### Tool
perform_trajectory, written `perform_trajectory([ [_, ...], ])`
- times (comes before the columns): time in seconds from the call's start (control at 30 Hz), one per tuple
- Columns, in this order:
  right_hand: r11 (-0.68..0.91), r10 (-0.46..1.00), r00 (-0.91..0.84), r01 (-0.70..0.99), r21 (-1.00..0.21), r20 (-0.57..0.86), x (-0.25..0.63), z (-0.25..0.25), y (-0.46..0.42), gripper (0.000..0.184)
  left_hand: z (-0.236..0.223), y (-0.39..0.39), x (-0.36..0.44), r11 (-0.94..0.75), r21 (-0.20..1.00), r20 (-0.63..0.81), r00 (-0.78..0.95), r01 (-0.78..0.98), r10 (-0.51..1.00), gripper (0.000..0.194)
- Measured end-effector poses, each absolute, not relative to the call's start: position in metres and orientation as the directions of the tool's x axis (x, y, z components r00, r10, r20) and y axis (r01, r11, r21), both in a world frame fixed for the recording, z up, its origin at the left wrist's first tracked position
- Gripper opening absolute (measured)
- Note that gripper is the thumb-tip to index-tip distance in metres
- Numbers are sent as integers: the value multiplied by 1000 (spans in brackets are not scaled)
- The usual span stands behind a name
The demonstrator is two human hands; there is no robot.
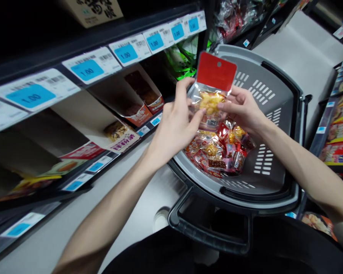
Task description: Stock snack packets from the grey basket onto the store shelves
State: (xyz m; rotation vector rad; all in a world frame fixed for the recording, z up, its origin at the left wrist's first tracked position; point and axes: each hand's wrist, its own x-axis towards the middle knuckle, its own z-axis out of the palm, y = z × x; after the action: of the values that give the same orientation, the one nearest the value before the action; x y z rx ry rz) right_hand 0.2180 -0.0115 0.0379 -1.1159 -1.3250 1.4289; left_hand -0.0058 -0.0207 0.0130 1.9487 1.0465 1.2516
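a small clear plastic packet with a plain red header card and yellow food inside (211, 101) is held up between the person's two bare hands, over the left edge of a grey plastic basket with slotted walls and a black rim (278, 152). the likeliest trouble, i would judge, is a slip: the film looks slick, and if both grips slackened the packet could drop onto the heap of red and clear snack packets (217, 152) below, or, being so near the basket's left edge, go over it to the pale floor (140, 198). hard pressure from the thumbs might also crush the food. what bears the basket's weight is hidden, and neither hand is on its black looped handle (211, 238), so a knock could perhaps tilt it.

the packet lies directly in the grasp of both hands. the left hand (178, 118) is partly closed on its left side, thumb across the lower front, the other fingers partly hidden behind. the right hand (242, 104) is loosely pinched at the right side, thumb on the film below the red card; its fingertips are partly hidden. the heap is gathered toward the basket's left edge, below the packet and apart from both hands.
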Motion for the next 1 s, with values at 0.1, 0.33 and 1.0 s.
perform_trajectory([
  [0.1,-86,970,-230,-9,-996,-82,216,42,-14,55,15,-23,-6,-620,684,537,311,384,784,46],
  [0.33,-106,947,-313,-100,-989,-70,215,47,-18,38,19,-28,-2,-658,575,571,338,486,748,25],
  [1.0,-190,966,-199,-112,-975,-166,220,48,-12,17,33,-23,-37,-775,474,785,198,419,587,31],
])
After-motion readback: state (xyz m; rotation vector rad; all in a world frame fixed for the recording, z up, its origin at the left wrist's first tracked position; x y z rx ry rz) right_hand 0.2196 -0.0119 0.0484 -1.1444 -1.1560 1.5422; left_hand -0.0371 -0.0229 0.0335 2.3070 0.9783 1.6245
